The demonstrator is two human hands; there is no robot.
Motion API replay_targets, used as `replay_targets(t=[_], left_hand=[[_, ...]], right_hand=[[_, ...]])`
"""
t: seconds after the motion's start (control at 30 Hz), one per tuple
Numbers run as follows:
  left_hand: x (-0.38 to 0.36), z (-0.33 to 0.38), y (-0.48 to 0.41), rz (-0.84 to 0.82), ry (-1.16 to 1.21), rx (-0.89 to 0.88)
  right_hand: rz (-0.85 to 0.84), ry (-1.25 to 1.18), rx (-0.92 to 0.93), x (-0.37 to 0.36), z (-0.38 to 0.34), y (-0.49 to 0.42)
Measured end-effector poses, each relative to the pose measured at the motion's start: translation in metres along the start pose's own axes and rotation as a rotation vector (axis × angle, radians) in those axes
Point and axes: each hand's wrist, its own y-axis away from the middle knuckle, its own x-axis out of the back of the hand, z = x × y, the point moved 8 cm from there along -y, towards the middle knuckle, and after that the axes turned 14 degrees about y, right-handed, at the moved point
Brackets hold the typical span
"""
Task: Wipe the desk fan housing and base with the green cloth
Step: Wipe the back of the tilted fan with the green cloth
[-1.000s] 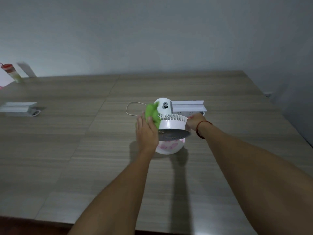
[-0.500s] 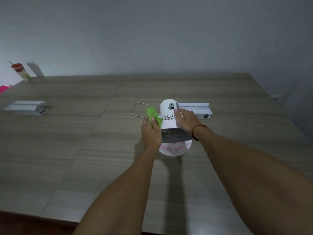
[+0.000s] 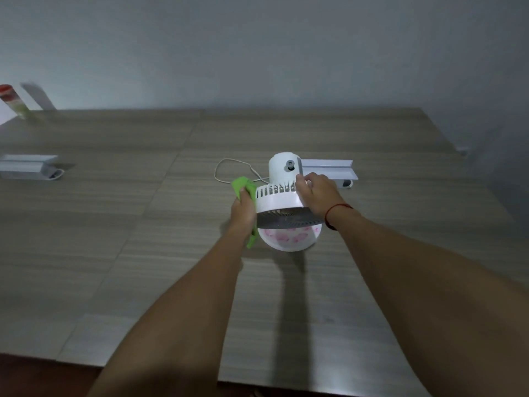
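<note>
A small white desk fan (image 3: 279, 197) stands mid-table, its slatted housing tipped towards me, grey grille facing down over a round white base (image 3: 289, 240) with pink marks. My left hand (image 3: 243, 212) presses the green cloth (image 3: 242, 186) against the housing's left side; a strip of cloth hangs below my wrist. My right hand (image 3: 316, 193) grips the top right of the housing. The fan's white cord (image 3: 229, 164) loops behind it.
A white power-strip-like bar (image 3: 329, 169) lies right behind the fan. A similar white bar (image 3: 27, 166) sits at the far left. A red-capped bottle (image 3: 13, 103) stands at the back left corner. The wooden table (image 3: 114, 224) ends near me.
My right hand has shifted from the fan's right rim onto the top of the housing. My left hand with the cloth has slid down along the left side.
</note>
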Motion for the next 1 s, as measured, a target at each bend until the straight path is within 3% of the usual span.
replay_targets(t=[0.13,0.2,0.33,0.43,0.6,1.0], left_hand=[[-0.002,-0.028,-0.004,-0.091,0.220,0.206],[0.002,-0.032,-0.005,-0.069,0.181,0.204],[0.006,-0.002,0.011,0.047,-0.035,-0.135],[-0.017,0.033,0.051,-0.026,-0.171,-0.481],[-0.033,0.044,0.071,-0.188,-0.312,-0.710],[-0.018,0.021,-0.011,-0.146,0.035,-0.182]], right_hand=[[0.063,0.011,-0.004,-0.002,0.005,-0.002],[0.083,0.010,-0.004,-0.002,0.004,-0.001],[0.082,-0.008,-0.065,-0.001,0.003,-0.001],[0.054,0.026,-0.109,-0.004,-0.004,0.000],[0.057,0.002,-0.079,-0.002,-0.006,0.005],[0.139,-0.080,-0.024,0.004,0.005,-0.008]])
